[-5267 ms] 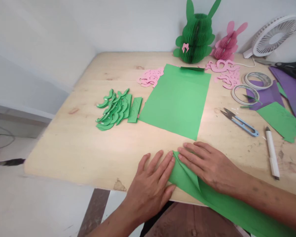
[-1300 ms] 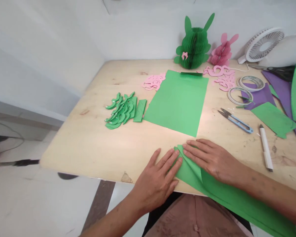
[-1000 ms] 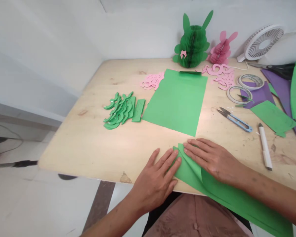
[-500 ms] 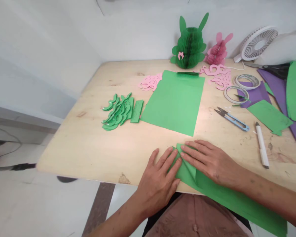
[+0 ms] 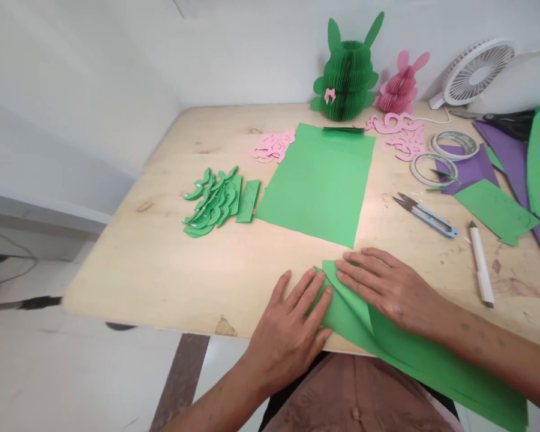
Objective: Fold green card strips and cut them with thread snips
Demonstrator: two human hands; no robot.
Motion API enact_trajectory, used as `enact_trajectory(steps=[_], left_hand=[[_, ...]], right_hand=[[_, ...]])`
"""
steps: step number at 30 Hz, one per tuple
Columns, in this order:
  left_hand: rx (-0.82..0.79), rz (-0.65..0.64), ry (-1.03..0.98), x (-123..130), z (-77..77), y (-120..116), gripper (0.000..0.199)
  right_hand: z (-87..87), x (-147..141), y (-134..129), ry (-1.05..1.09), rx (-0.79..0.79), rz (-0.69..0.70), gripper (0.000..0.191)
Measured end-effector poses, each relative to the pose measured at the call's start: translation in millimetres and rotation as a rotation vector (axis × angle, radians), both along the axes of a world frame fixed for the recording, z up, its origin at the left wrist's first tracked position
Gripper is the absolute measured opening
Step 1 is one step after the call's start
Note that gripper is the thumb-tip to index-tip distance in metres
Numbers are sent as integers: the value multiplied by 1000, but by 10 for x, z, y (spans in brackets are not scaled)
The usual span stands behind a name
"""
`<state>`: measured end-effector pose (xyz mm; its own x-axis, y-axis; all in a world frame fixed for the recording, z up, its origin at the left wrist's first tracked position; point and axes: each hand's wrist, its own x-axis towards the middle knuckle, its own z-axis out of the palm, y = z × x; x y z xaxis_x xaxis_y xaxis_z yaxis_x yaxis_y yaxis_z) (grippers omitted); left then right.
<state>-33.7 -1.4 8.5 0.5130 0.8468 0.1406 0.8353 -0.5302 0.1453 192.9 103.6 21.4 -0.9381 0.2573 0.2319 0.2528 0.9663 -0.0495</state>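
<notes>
A folded sheet of green paper (image 5: 409,342) lies at the table's front edge, its right end hanging over my lap. My left hand (image 5: 294,318) rests on its left end, fingers spread. Flat on the upper layer, near the fold, is my right hand (image 5: 387,285), fingers stretched out. Between the hands the upper layer bulges up from the lower one. Beyond them lies a flat green sheet (image 5: 319,186). A pile of cut green paper pieces (image 5: 213,204) sits to its left.
Thread snips (image 5: 425,216), a white marker (image 5: 481,264) and two tape rolls (image 5: 454,145) lie on the right. At the back stand a green paper rabbit (image 5: 348,81), a pink one (image 5: 398,90) and a fan (image 5: 477,75). Pink cutouts (image 5: 274,146) lie near the green sheet.
My right hand has slid slightly right and away from me along the folded green paper, and the raised bulge has shifted right. My left hand stays in place.
</notes>
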Motion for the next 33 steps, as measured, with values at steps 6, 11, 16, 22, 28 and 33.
enact_trajectory(steps=[6,11,16,22,28,33], left_hand=[[15,10,-14,4,-11,-5,44],[-1,5,-2,6,15,-5,42],[-5,8,0,8,45,1,42],[-15,5,1,7,44,2,42],[-11,13,0,9,36,-4,42],[46,15,-15,101,40,-24,43]], right_hand=[[5,39,7,-6,17,-38,36],[-1,72,22,-19,28,-46,37],[-2,95,25,-14,30,-65,37],[10,114,33,-3,47,-76,36],[-2,133,45,2,84,-87,34],[-13,128,40,15,80,-97,35]])
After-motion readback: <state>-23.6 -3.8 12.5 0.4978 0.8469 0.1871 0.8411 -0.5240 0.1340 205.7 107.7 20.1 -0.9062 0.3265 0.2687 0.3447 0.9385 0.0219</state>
